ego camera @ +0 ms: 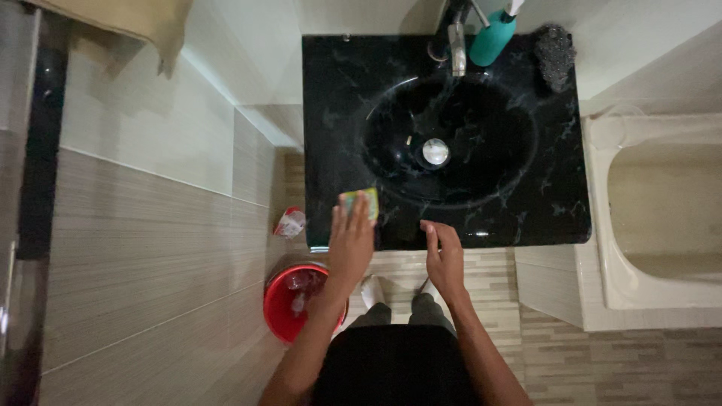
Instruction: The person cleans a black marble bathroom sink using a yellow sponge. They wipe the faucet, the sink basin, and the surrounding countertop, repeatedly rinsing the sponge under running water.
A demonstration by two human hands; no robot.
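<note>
A dim tiled bathroom: on the black marble vanity top (526, 203), the left hand (351, 244) presses a yellow-green sponge (360, 203) flat near the front-left edge, while the right hand (445, 259) rests loosely curled and empty on the front rim.

Dim, grainy, soft focus; glare on drain (435, 151)
</note>
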